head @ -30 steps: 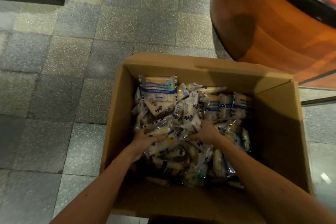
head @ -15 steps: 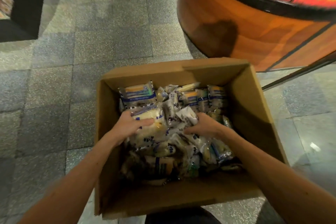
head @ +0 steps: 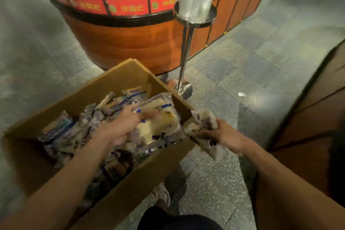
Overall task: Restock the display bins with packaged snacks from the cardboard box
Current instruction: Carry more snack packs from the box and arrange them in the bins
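The only lettering I can make out sits well beyond the grip, on the red band (head: 123,8) round the top of the wooden display barrel (head: 130,43). Yellow Chinese characters, which look like 徐福記, repeat on each panel beside a round emblem (head: 112,8). The packets (head: 203,123) gripped in the right hand (head: 222,134) carry dark blue print, too blurred to read.

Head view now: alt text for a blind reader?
A person's right hand holds clear-wrapped snack packets beside an open brown cardboard box, while the left hand lies on the heaped packets inside. A round orange wooden display bin stands behind.
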A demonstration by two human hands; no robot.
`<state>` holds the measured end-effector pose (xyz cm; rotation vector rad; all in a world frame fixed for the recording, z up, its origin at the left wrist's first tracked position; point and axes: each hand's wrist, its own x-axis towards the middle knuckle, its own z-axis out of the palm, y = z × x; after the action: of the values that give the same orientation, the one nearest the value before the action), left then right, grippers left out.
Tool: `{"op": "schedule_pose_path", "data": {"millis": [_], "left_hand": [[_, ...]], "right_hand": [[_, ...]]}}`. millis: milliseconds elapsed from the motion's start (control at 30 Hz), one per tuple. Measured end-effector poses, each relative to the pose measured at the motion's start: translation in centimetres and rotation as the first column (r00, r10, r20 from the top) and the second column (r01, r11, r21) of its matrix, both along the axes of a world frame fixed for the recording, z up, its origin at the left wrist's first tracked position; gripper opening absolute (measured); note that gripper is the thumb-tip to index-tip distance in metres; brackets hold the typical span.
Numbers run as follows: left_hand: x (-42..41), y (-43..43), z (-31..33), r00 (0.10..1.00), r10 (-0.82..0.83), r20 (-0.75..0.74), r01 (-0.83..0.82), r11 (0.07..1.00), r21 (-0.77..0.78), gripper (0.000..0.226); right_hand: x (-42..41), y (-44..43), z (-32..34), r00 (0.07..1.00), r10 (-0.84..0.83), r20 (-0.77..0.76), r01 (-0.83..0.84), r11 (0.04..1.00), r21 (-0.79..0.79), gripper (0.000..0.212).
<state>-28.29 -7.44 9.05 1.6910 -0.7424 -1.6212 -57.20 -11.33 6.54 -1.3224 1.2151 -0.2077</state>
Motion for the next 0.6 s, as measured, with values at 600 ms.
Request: {"op": "schedule_pose_path", "data": {"millis": [600], "left_hand": [[-43.5,5.6,7.4,0.693,-0.684,-0.228,0.687,0.722,-0.075,0.068]], "right_hand": [[-33.6,22.1,6.5,0.460,-0.837,0.297,0.887,0.450,-0.108,0.017]]}}
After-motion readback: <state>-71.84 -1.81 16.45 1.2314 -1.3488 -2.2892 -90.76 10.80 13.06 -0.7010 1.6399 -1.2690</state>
